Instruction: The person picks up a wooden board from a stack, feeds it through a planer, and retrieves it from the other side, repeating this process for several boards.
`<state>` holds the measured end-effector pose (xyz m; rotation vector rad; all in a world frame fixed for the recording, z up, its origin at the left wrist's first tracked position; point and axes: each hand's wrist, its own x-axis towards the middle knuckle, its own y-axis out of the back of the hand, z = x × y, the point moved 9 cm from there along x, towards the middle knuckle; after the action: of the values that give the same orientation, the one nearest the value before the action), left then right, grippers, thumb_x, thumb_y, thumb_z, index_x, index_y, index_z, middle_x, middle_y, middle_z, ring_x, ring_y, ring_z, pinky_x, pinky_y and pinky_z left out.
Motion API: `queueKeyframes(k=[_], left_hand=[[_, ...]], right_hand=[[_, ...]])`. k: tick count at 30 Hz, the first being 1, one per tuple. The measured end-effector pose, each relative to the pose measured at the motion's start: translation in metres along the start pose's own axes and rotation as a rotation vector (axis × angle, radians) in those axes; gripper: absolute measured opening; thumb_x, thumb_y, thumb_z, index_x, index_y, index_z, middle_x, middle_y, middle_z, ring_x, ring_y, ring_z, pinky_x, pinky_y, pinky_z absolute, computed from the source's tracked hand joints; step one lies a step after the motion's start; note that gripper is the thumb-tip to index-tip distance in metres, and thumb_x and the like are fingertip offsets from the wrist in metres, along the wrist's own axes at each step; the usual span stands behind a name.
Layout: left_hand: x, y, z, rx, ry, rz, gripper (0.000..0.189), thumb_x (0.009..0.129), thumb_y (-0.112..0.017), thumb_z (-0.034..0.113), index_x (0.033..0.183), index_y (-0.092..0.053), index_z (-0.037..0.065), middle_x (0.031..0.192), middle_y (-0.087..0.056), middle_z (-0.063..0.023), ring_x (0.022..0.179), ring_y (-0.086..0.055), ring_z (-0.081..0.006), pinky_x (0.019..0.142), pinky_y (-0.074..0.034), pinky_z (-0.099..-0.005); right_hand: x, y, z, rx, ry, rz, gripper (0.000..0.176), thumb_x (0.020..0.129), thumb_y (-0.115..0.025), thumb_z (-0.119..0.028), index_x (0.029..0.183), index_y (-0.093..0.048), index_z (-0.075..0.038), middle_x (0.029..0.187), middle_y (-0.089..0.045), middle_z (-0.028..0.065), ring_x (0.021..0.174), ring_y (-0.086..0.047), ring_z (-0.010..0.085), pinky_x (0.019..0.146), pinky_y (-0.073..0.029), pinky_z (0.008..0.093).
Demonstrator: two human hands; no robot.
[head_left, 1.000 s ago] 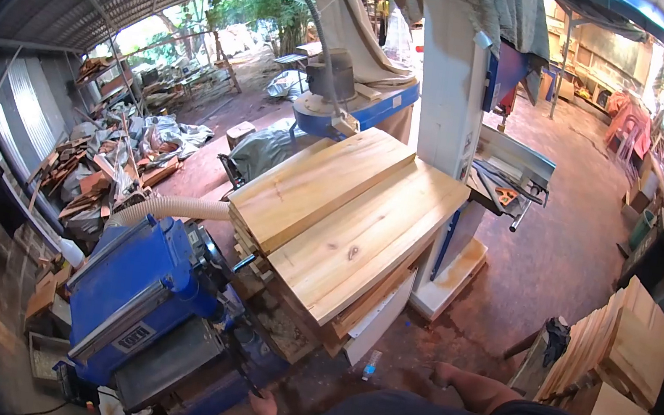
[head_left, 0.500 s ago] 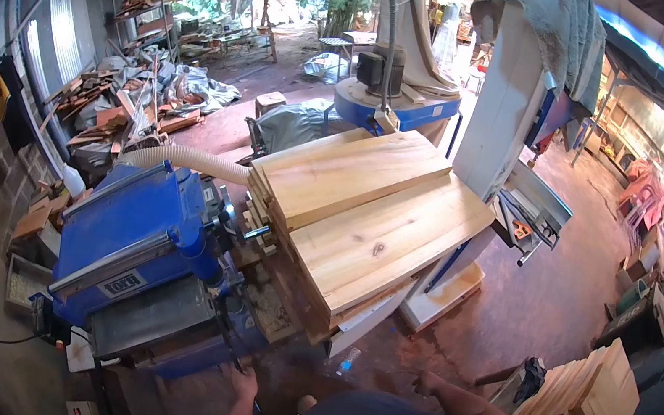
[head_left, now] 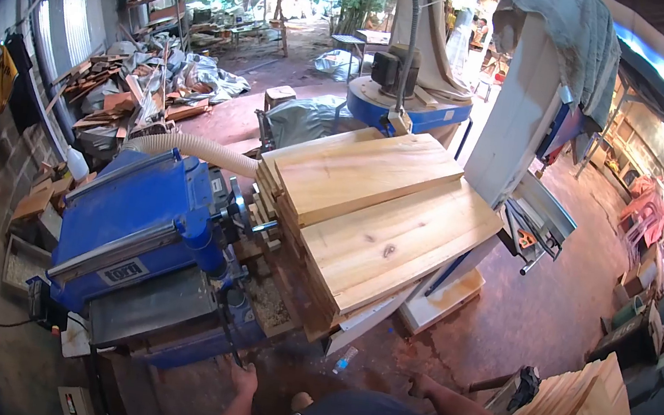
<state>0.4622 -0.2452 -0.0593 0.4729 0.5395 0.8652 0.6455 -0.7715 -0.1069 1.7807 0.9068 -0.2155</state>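
At the lower middle, my left hand is closed around the low end of a dark lever. This lever slants down from the side of a blue thickness planer, whose metal bed faces me. My right hand hangs beside my body, away from the machine and above the floor; its fingers are too dark and small to read. Right of the planer, wide pale boards lie stacked, with another board on top at the back.
A dust collector stands behind the boards, and a ribbed hose runs behind the planer. More boards are stacked at my lower right. A plastic bottle lies on the floor. A white post and a tool tray are to the right.
The view has shifted slightly, so the boards and dust collector appear a little further right. My left hand stays at the lever's end; my right hand still hangs low.
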Motion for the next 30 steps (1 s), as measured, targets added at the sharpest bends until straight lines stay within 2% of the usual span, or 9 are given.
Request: queueKeyframes(k=[4, 6, 8, 9, 11, 14, 22, 24, 30], left_hand=[[0.005, -0.002, -0.007, -0.004, -0.086, 0.079, 0.069, 0.078, -0.066, 0.013, 0.138, -0.037, -0.002, 0.113, -0.058, -0.0256, 0.103, -0.059, -0.0372, 0.091, -0.044, -0.0409], [0.001, 0.002, 0.000, 0.033, -0.074, 0.080, 0.069, 0.078, -0.066, 0.013, 0.138, -0.036, -0.002, 0.113, -0.058, -0.0258, 0.103, -0.059, -0.0367, 0.092, -0.044, -0.0408], [-0.008, 0.005, 0.015, -0.107, -0.018, -0.003, 0.064, 0.079, -0.065, 0.008, 0.135, -0.036, -0.005, 0.136, -0.044, -0.0221, 0.125, -0.045, -0.0350, 0.103, -0.035, -0.0380], [-0.010, 0.008, 0.020, -0.108, -0.017, -0.003, 0.064, 0.079, -0.065, 0.008, 0.135, -0.036, -0.005, 0.136, -0.044, -0.0221, 0.125, -0.045, -0.0350, 0.103, -0.035, -0.0380], [-0.014, 0.015, 0.033, 0.053, -0.108, 0.047, 0.065, 0.080, -0.065, 0.012, 0.137, -0.038, -0.002, 0.088, -0.062, -0.0182, 0.082, -0.063, -0.0321, 0.078, -0.048, -0.0407], [-0.005, 0.007, 0.016, -0.056, -0.166, 0.077, 0.063, 0.080, -0.065, 0.011, 0.135, -0.039, -0.003, 0.077, -0.059, -0.0137, 0.073, -0.061, -0.0300, 0.072, -0.048, -0.0406], [0.001, 0.001, 0.004, -0.070, -0.151, 0.083, 0.062, 0.080, -0.065, 0.011, 0.134, -0.038, -0.003, 0.076, -0.059, -0.0132, 0.072, -0.062, -0.0301, 0.072, -0.048, -0.0409], [0.002, 0.002, 0.003, -0.057, -0.141, 0.084, 0.063, 0.080, -0.066, 0.010, 0.134, -0.038, -0.002, 0.076, -0.059, -0.0131, 0.072, -0.062, -0.0299, 0.072, -0.048, -0.0409], [-0.005, 0.007, 0.015, -0.051, -0.122, 0.052, 0.064, 0.079, -0.066, 0.010, 0.135, -0.038, -0.002, 0.076, -0.060, -0.0127, 0.074, -0.062, -0.0298, 0.073, -0.048, -0.0404]], right_hand=[[-0.002, -0.003, 0.002, -0.040, -0.006, -0.077, 0.050, 0.065, -0.061, -0.012, 0.113, -0.061, -0.001, 0.103, -0.064, 0.0250, 0.100, -0.062, 0.0338, 0.083, -0.050, 0.0395], [-0.014, 0.012, -0.014, 0.069, -0.025, -0.053, 0.067, 0.064, -0.061, -0.009, 0.130, -0.050, -0.007, 0.109, -0.062, 0.0248, 0.104, -0.061, 0.0347, 0.086, -0.049, 0.0396], [-0.016, 0.015, -0.019, 0.048, -0.029, -0.072, 0.073, 0.064, -0.060, -0.008, 0.135, -0.045, -0.011, 0.111, -0.062, 0.0246, 0.105, -0.061, 0.0351, 0.087, -0.049, 0.0397], [-0.016, 0.014, -0.019, 0.029, -0.032, -0.089, 0.078, 0.065, -0.060, -0.006, 0.140, -0.040, -0.014, 0.113, -0.061, 0.0244, 0.106, -0.060, 0.0355, 0.088, -0.048, 0.0398], [-0.014, 0.011, -0.015, 0.032, -0.036, -0.078, 0.077, 0.065, -0.059, -0.006, 0.139, -0.041, -0.015, 0.113, -0.061, 0.0241, 0.106, -0.060, 0.0354, 0.089, -0.048, 0.0395], [-0.017, 0.014, -0.018, 0.041, -0.028, -0.067, 0.076, 0.065, -0.058, -0.006, 0.138, -0.042, -0.016, 0.112, -0.062, 0.0237, 0.105, -0.060, 0.0354, 0.088, -0.049, 0.0398], [-0.014, 0.011, -0.015, -0.020, 0.015, -0.057, 0.076, 0.065, -0.058, -0.006, 0.139, -0.041, -0.017, 0.104, -0.064, 0.0239, 0.096, -0.063, 0.0364, 0.081, -0.051, 0.0428], [-0.017, 0.006, -0.010, 0.012, -0.126, -0.178, 0.077, 0.067, -0.060, -0.006, 0.140, -0.042, -0.014, 0.122, -0.058, 0.0224, 0.113, -0.057, 0.0322, 0.095, -0.046, 0.0370], [-0.025, 0.013, -0.024, 0.050, -0.114, -0.186, 0.075, 0.068, -0.060, -0.007, 0.140, -0.041, -0.011, 0.124, -0.057, 0.0219, 0.114, -0.057, 0.0312, 0.095, -0.046, 0.0372]])
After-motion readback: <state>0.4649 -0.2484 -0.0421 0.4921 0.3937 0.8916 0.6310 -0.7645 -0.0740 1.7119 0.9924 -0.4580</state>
